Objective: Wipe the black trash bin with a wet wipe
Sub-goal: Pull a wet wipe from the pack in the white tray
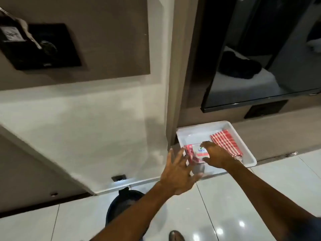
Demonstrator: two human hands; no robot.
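We are at the fetching stage: both hands reach for the wet wipe pack (199, 153), which lies in the near left corner of the white tray (246, 158) on the low ledge. The black trash bin (119, 204) stands on the tiled floor (260, 197) below our left forearm, well apart from the tray and not yet touched by any wipe.

To do this step well, we judge that one hand should pin the pack flat while the other lifts the flap and draws a single sheet, slowly, so the next sheet does not trail out with it. The pack is soft and light, so it will likely slide or lift inside the tray unless it is held down. We should keep clear of the red checked cloth (225, 145) lying just beside the pack.

Our right hand (217, 154) rests over the pack's right side, its grip loosely spread, fingertips touching the label area; it pinches nothing that we can see. Our left hand (178, 173) hovers at the pack's left end with fingers fanned wide; it holds nothing, and whether its fingertips touch the wrapper we cannot tell, as motion blur softens that edge.
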